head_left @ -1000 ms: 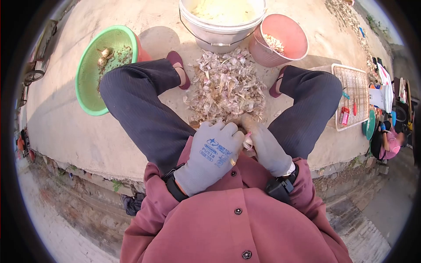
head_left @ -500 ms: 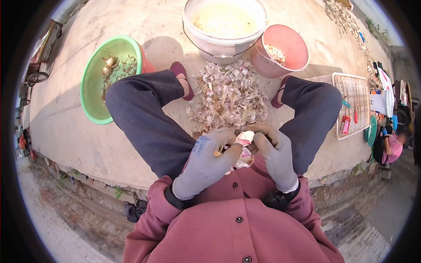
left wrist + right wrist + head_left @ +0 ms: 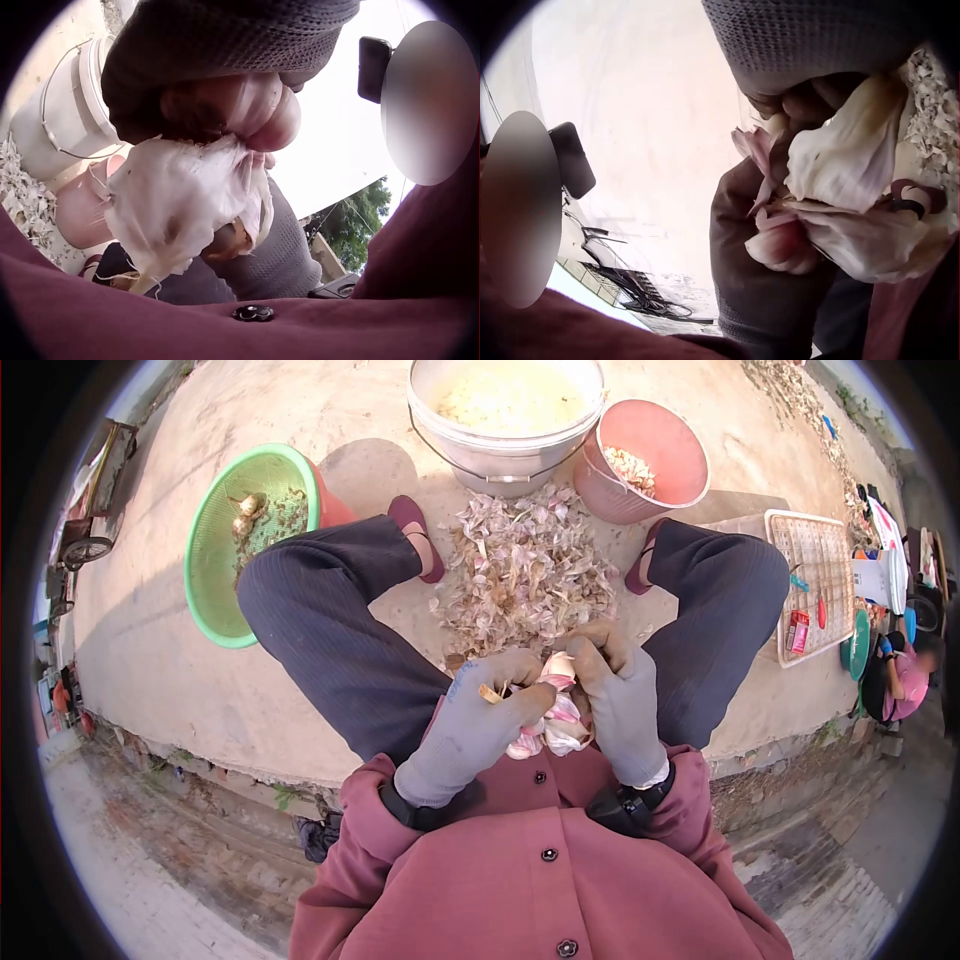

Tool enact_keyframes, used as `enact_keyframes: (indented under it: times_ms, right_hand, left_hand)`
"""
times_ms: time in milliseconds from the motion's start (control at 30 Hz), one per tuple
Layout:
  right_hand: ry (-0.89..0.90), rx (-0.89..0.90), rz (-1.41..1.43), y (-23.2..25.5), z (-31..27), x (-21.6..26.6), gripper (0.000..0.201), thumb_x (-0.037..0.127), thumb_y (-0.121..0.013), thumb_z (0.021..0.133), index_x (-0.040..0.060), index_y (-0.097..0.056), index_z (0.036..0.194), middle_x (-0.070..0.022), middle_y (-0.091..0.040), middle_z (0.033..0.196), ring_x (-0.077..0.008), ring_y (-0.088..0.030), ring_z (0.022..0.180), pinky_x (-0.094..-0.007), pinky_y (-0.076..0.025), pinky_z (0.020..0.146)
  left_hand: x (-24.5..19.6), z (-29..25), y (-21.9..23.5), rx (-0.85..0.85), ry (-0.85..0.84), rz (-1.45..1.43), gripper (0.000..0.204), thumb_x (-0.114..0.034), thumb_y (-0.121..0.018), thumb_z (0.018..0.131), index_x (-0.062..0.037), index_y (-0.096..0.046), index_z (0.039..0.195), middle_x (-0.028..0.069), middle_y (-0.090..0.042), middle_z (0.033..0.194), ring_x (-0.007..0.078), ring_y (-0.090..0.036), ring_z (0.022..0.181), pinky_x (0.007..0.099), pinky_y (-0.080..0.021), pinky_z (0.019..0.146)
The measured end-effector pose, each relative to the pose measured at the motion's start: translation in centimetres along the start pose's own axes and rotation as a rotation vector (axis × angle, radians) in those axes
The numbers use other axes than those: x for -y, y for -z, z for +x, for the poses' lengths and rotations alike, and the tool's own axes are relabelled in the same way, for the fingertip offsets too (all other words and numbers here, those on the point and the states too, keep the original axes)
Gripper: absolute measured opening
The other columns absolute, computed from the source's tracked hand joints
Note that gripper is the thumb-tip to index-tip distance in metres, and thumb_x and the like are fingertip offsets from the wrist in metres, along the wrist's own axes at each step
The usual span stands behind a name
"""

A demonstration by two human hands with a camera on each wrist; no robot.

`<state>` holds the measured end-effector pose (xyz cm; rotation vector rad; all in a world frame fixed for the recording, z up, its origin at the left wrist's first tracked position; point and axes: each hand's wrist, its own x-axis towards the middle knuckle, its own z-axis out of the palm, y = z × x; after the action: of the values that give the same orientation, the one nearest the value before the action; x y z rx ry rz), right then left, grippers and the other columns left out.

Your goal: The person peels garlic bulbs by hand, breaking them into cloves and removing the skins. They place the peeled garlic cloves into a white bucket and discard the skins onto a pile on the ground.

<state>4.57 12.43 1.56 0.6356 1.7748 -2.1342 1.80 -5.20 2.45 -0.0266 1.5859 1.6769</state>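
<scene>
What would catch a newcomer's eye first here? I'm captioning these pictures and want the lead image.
Two gloved hands, left hand and right hand, meet at the lap and grip a garlic bulb with pink-white skin peeling off. Just beyond them, between the feet, lies a heap of skins. Past it stand a white bucket and a pink bucket, with a green basin to the left.

Gloved hands point(image 3: 545, 705) together, fingers curled
</scene>
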Motion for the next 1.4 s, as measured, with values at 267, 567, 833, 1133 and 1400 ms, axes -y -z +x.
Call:
enact_keyframes:
  times_ms: [267, 567, 833, 1133, 1400]
  right_hand:
    - [0.171, 0.171, -0.054, 0.1, -0.2, -0.3, 0.021, 0.017, -0.059, 0.101, -0.0005, -0.064, 0.112, -0.0008, -0.064, 0.091, -0.0043, -0.056, 0.077, -0.0218, -0.046, 0.064]
    - [-0.232, 0.259, 0.642, 2.0, 0.4, -2.1, 0.042, 0.037, -0.045, 0.106, 0.0002, -0.062, 0.116, -0.0059, -0.062, 0.083, -0.0074, -0.047, 0.063, -0.0234, -0.037, 0.053]
    - [0.259, -0.117, 0.282, 2.4, -0.1, 3.2, 0.046, 0.039, -0.041, 0.108, -0.0015, -0.057, 0.123, -0.0093, -0.065, 0.093, -0.0102, -0.052, 0.067, -0.024, -0.041, 0.061]
    - [1.24, -0.257, -0.166, -2.0, 4.0, 16.1, 0.048, 0.028, -0.052, 0.104, -0.0063, -0.051, 0.137, -0.019, -0.062, 0.123, -0.0162, -0.06, 0.092, -0.0271, -0.045, 0.076]
    - [0.491, 0.129, -0.425, -1.2, 2.0, 3.8, 0.025, 0.007, -0.068, 0.088, 0.0017, -0.067, 0.112, -0.0047, -0.058, 0.089, -0.0085, -0.05, 0.064, -0.0238, -0.044, 0.061]
  left_hand:
    - [-0.5, -0.1, -0.5, -0.076, 0.063, -0.186, 0.012, -0.009, -0.058, 0.089, -0.0013, -0.059, 0.08, -0.0005, -0.056, 0.069, 0.006, -0.051, 0.062, 0.0245, -0.041, 0.056]
    - [0.3, 0.5, -0.2, -0.08, -0.013, -0.221, 0.013, -0.011, -0.057, 0.09, -0.0007, -0.063, 0.085, -0.0019, -0.056, 0.071, 0.0047, -0.047, 0.061, 0.0232, -0.038, 0.055]
    - [2.8, 1.1, 2.9, -0.359, -0.548, 0.544, 0.039, 0.004, -0.061, 0.091, 0.0028, -0.051, 0.129, 0.009, -0.061, 0.102, 0.0165, -0.062, 0.084, 0.0286, -0.051, 0.074]
    - [1.7, 2.7, 0.3, -0.086, -0.233, -0.997, 0.033, -0.032, -0.041, 0.111, -0.0031, -0.054, 0.12, 0.0037, -0.059, 0.113, 0.0106, -0.057, 0.103, 0.0292, -0.047, 0.092]
    - [-0.6, 0.9, 0.9, -0.069, -0.168, -0.332, 0.032, -0.009, -0.065, 0.09, 0.0021, -0.06, 0.12, 0.0028, -0.069, 0.094, 0.0088, -0.062, 0.081, 0.0286, -0.052, 0.074]
